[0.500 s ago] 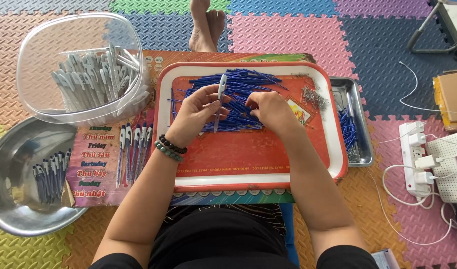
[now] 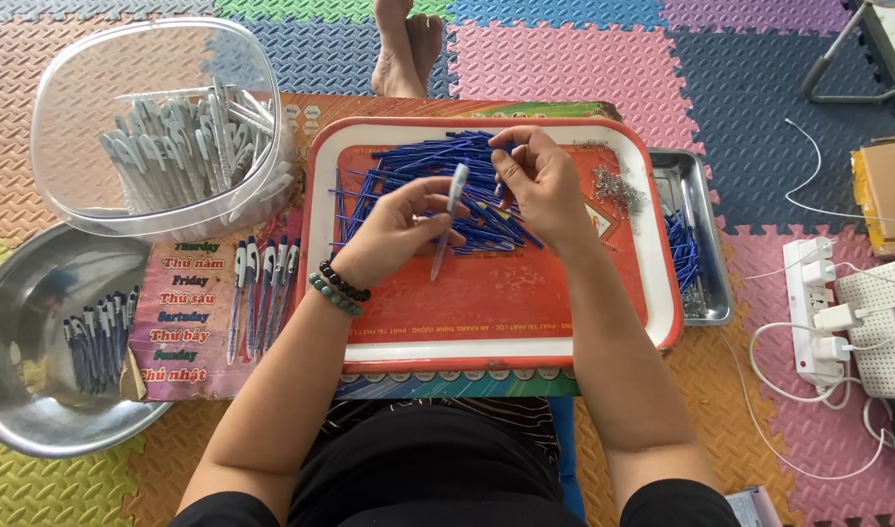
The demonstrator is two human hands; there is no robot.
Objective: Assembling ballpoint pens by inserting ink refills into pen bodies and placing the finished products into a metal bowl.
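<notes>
We're over the red tray (image 2: 662,293), a pen barrel in one hand and the refill heap under the other.

Our left hand (image 2: 394,232) pinches the clear pen barrel (image 2: 449,220) between thumb and fingertips, tilted upright above the tray's middle. Our right hand (image 2: 545,185) curls over the pile of blue refills (image 2: 418,176), fingertips pressed together on one thin refill. Small metal springs (image 2: 618,190) lie just beside that wrist. Finished pens (image 2: 262,293) sit in a row left of the tray, and the clear tub (image 2: 67,107) holds grey barrels.
</notes>
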